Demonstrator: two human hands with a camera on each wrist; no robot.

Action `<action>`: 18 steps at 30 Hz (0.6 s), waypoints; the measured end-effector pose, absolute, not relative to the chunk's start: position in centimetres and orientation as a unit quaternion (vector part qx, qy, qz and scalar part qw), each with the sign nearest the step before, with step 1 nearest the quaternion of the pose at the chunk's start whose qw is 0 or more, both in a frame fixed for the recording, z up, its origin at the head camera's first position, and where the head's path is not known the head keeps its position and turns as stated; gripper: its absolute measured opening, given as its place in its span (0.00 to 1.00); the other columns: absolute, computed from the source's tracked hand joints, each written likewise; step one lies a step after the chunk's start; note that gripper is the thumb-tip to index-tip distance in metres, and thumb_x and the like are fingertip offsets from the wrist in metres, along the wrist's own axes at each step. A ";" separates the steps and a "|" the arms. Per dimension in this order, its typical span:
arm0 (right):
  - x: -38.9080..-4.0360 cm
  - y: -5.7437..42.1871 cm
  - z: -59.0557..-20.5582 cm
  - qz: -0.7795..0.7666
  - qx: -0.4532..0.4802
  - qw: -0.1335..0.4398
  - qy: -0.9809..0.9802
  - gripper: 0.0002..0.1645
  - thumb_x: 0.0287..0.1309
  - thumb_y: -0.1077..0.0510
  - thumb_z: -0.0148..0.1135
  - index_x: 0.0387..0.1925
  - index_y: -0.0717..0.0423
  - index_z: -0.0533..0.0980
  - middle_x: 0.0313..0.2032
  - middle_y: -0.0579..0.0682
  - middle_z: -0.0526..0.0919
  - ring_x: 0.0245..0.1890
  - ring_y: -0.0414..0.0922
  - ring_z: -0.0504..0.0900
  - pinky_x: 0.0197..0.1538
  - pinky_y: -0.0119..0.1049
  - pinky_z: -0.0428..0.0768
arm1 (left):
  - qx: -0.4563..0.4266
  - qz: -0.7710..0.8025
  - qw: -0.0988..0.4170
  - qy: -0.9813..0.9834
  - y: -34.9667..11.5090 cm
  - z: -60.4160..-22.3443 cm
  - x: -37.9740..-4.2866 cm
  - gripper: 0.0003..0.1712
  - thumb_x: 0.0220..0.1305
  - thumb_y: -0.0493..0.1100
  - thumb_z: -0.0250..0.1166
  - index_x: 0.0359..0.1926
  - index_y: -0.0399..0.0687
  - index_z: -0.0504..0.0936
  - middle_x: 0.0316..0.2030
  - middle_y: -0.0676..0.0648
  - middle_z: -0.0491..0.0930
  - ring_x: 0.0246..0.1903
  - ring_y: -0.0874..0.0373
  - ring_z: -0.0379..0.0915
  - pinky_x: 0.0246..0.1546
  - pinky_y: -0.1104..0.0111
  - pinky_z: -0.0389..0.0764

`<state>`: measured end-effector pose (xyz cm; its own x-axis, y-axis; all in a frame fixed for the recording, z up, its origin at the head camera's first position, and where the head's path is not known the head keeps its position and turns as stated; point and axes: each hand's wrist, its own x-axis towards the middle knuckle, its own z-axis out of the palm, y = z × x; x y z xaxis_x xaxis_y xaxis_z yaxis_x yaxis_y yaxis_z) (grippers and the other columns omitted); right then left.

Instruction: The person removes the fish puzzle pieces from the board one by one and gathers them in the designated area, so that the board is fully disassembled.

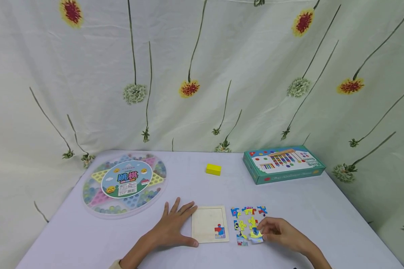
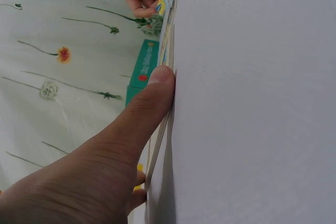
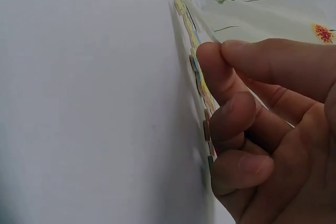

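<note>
A square wooden puzzle tray [image 1: 207, 220] lies on the table with one jigsaw piece [image 1: 219, 231] in its lower right corner. My left hand [image 1: 171, 228] rests at the tray's left side with its fingers spread and straight; in the left wrist view, its thumb [image 2: 163, 80] lies along the tray's edge. Between thumb and forefinger, my right hand [image 1: 280, 234] pinches a yellow and blue puzzle piece [image 1: 256, 235], also visible in the left wrist view. Under and around it lie several loose puzzle pieces [image 1: 242, 225], partly hidden by the right hand.
A round Chinese checkers set [image 1: 97, 210] with marbles lies at the left. A yellow block [image 1: 213, 169] sits at the back middle, and a green game box [image 1: 284, 164] at the back right. Behind the white-covered table [image 1: 188, 186] hangs a flowered curtain [image 1: 175, 48].
</note>
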<state>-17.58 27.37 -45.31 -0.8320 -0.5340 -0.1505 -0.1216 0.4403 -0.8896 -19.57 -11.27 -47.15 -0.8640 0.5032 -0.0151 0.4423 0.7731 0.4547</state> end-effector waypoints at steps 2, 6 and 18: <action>-17.6 27.4 -45.6 -0.484 -0.201 0.209 0.826 0.11 0.60 0.61 0.62 0.43 0.61 0.76 0.31 0.51 0.80 0.29 0.37 0.76 0.34 0.27 0.75 | 0.251 0.224 0.069 0.939 -11.3 -47.2 -19.6 0.64 0.37 0.80 0.64 0.72 0.53 0.61 0.72 0.49 0.56 0.72 0.32 0.31 0.63 0.31 0.30; -17.5 27.4 -45.8 -0.473 -0.204 0.202 0.833 0.10 0.60 0.60 0.62 0.42 0.60 0.77 0.29 0.48 0.78 0.28 0.36 0.75 0.32 0.27 0.73 | 0.252 0.226 0.070 0.938 -11.3 -47.2 -19.6 0.64 0.37 0.80 0.64 0.72 0.53 0.60 0.72 0.49 0.56 0.72 0.32 0.31 0.63 0.31 0.29; -17.5 27.3 -45.8 -0.458 -0.200 0.192 0.844 0.10 0.59 0.59 0.63 0.42 0.59 0.79 0.27 0.46 0.76 0.26 0.34 0.73 0.29 0.26 0.71 | 0.245 0.235 0.075 0.938 -11.3 -47.1 -19.5 0.64 0.37 0.79 0.65 0.72 0.53 0.60 0.73 0.50 0.54 0.72 0.33 0.30 0.64 0.33 0.27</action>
<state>-17.46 27.27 -45.79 -0.8461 -0.5139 -0.1412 -0.1616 0.4998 -0.8509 -19.45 -11.27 -47.13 -0.8683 0.4954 -0.0254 0.4249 0.7692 0.4773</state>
